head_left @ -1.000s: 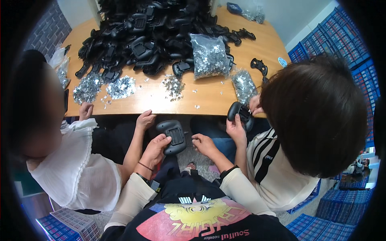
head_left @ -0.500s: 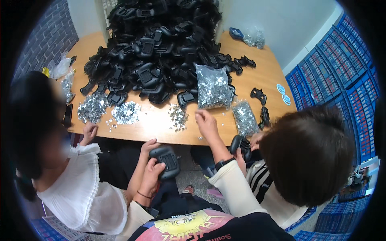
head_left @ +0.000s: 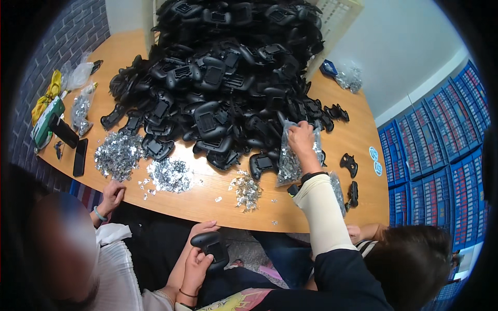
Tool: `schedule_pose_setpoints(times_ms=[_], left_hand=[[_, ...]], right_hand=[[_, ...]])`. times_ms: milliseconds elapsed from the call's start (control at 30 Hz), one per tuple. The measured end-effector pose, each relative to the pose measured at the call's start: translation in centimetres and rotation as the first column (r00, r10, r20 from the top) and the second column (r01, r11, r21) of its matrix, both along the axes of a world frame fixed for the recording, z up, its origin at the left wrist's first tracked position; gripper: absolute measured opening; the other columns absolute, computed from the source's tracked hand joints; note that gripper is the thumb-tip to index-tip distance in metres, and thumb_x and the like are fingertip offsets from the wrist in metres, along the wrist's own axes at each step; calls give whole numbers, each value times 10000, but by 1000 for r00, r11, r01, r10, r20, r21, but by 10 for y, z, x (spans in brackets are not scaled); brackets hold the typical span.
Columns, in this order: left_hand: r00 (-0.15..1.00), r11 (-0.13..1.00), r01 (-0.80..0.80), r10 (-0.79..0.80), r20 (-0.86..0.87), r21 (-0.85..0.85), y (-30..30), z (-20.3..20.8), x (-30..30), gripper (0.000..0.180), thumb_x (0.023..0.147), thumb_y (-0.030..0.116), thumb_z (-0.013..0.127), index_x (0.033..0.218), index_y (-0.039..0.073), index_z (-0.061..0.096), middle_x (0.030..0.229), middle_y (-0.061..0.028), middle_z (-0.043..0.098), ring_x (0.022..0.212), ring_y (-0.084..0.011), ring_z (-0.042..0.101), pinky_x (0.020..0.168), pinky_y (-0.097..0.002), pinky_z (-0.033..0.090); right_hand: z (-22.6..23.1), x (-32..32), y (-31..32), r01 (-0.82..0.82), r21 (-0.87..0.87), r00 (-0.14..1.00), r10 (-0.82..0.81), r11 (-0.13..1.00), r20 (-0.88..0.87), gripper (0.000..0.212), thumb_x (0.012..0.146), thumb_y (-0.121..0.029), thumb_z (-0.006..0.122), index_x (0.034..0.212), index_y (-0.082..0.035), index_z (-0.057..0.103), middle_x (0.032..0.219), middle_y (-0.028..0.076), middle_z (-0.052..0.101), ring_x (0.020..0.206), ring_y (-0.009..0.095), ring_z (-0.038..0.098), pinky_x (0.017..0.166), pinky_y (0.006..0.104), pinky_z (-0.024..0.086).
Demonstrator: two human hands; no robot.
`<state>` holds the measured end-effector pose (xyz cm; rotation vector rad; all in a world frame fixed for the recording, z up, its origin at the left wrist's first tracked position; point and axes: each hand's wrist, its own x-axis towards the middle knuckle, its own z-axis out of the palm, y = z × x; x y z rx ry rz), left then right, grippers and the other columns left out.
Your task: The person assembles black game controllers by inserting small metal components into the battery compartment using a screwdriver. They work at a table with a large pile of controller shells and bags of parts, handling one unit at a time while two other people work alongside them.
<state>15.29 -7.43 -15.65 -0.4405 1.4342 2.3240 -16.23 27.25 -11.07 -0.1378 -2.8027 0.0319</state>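
My left hand [head_left: 195,267], with a thin bracelet at its wrist, grips a black game controller housing [head_left: 213,248] below the table edge. A recess shows in the side of the housing facing up. My right hand [head_left: 302,139] is over the table, its fingers closed on the top of a clear plastic bag [head_left: 290,163] filled with small silvery metal pieces. The bag stands in front of the controller pile, beside a single housing [head_left: 263,165]. A small loose heap of metal pieces [head_left: 246,192] lies left of the bag.
A huge pile of black controller housings [head_left: 210,119] fills the back. Two more metal heaps [head_left: 118,155] [head_left: 171,175] lie left. Co-workers sit on both sides; one hand [head_left: 111,197] rests at the left table edge. Blue crates [head_left: 436,140] stand right.
My right hand has moved forward from above the table and taken hold of the bag's top. My left hand still holds the housing. The view has shifted, showing more of the table's left side.
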Motion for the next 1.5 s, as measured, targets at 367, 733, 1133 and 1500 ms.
schedule_pose_setpoints(times_ms=[367,733,1133,1500], left_hand=[[1000,999,-3,2,7,41,-6,8,-19,462,801,-38,481,1252,0,392,1217,-107,489,1102,-185,503,932,-313,414],[999,995,-8,4,39,98,-5,0,-18,447,818,-37,484,1253,-21,383,1229,-133,484,1129,-216,499,949,-339,406],[1000,998,15,-14,-11,54,5,9,-27,460,803,-54,487,1251,-9,391,1234,-106,479,1127,-190,496,955,-317,396],[999,999,30,-30,26,18,14,0,-23,449,817,-39,520,1249,-17,397,1186,-93,524,1071,-158,531,926,-302,416]], right_hand=[[-23,-33,13,84,321,978,-139,943,153,235,813,-158,466,858,-38,662,1005,108,560,925,299,550,738,427,478],[8,-18,19,25,272,942,-114,962,316,221,724,-138,495,799,8,643,851,220,630,822,340,625,726,435,493],[-5,-26,46,159,154,984,-170,975,61,252,819,-159,432,838,-46,657,846,177,639,809,334,624,714,420,498],[11,0,38,39,182,996,-52,983,69,246,806,-142,440,773,-14,647,794,215,624,737,364,620,684,447,486]])
